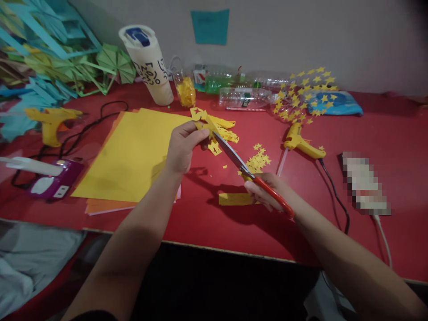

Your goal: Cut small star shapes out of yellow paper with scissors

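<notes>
My left hand (185, 143) pinches a small piece of yellow paper (210, 125) above the red table. In my right hand (264, 191) is a pair of scissors (272, 195) with red handles, its blades pointing up and left so the tips meet the paper. Whether the blades are parted is hard to make out. Below and beyond the hands lie yellow paper scraps (227, 133) with cut-out edges. A pile of small yellow paper stars (257, 159) sits just past the scissors, and a yellow paper strip (234, 199) lies under my right hand.
Sheets of yellow paper (130, 151) are stacked at left, near a purple power socket (55, 183) and a yellow glue gun (53, 120). Another glue gun (302, 142) and a pixelated phone-shaped object (364, 183) trail cords at right. A tumbler (147, 67) and plastic bottles (247, 97) line the wall.
</notes>
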### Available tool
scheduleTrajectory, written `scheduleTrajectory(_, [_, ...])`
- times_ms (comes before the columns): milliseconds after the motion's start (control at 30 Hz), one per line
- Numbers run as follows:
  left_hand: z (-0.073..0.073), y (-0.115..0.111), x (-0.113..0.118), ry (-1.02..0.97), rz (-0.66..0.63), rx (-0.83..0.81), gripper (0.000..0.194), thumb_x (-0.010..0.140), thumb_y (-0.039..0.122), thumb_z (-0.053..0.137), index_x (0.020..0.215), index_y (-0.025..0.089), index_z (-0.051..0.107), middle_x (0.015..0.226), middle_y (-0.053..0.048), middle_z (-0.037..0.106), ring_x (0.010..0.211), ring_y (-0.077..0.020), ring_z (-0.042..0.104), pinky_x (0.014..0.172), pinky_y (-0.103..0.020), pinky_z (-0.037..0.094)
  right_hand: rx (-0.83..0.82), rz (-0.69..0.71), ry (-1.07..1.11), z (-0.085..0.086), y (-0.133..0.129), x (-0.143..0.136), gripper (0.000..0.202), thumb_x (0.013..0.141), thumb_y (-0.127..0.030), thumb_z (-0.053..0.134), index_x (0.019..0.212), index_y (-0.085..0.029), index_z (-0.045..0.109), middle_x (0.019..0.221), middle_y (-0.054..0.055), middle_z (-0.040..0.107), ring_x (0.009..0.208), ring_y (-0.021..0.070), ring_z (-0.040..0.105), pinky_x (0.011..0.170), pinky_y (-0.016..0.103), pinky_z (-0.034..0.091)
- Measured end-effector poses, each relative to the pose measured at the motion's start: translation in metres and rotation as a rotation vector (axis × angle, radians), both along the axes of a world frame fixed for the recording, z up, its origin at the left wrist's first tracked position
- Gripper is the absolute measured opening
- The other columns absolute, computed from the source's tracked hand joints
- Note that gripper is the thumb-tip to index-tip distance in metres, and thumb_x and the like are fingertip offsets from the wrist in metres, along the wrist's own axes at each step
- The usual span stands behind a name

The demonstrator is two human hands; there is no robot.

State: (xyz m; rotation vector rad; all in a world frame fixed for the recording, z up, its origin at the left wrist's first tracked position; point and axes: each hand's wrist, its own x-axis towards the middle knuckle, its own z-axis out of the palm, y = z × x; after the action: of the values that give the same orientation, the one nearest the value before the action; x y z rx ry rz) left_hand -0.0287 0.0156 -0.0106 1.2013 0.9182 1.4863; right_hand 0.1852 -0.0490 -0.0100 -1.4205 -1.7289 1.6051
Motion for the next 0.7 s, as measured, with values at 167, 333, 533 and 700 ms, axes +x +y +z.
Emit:
scheduleTrajectory(167, [0.0, 0.0, 0.002, -0.021, 0.04, -0.041, 0.01, 0.065, 0.014, 0.064, 0.059, 0.018, 0.056, 0.05, 0.006, 0.053, 0.043, -0.0041, 0.051, 0.043, -0.018, 0.044, -0.05, -0.004, -0.03, 0.0, 0.0, 0.0, 0.051, 0.069, -0.067, 0.063, 0.057, -0.021, 0.044, 0.044, -0.006, 0.048, 0.029, 0.0059, 0.039, 0.031, 0.021, 0.03])
scheduleTrajectory(333, [0.0, -0.002, 0.006, -0.035, 0.024, -0.004, 0.012, 0.067, 0.015, 0.064, 0.058, 0.017, 0.056, 0.051, 0.005, 0.054, 0.045, -0.0032, 0.051, 0.044, -0.017, 0.044, -0.031, 0.032, -0.046, -0.001, -0.001, 0.001, 0.048, 0.073, -0.064, 0.058, 0.056, -0.021, 0.046, 0.038, -0.007, 0.043, 0.029, 0.0068, 0.04, 0.035, 0.022, 0.034])
scheduleTrajectory(533, [-0.006, -0.005, 0.009, -0.005, 0.014, 0.023, 0.01, 0.07, 0.022, 0.066, 0.062, 0.018, 0.061, 0.054, 0.004, 0.058, 0.049, -0.0048, 0.054, 0.048, -0.018, 0.047, 0.033, 0.012, 0.04, -0.01, -0.005, 0.001, 0.053, 0.075, -0.071, 0.053, 0.059, -0.021, 0.048, 0.038, -0.006, 0.044, 0.031, 0.0074, 0.039, 0.035, 0.023, 0.034])
scheduleTrajectory(700, [-0.006, -0.008, 0.014, 0.012, 0.025, 0.014, 0.011, 0.071, 0.025, 0.067, 0.064, 0.017, 0.063, 0.056, 0.003, 0.058, 0.051, -0.0053, 0.054, 0.049, -0.019, 0.046, 0.066, 0.021, 0.075, -0.013, -0.007, -0.001, 0.056, 0.077, -0.075, 0.048, 0.061, -0.021, 0.048, 0.039, -0.006, 0.043, 0.031, 0.0069, 0.037, 0.038, 0.025, 0.035])
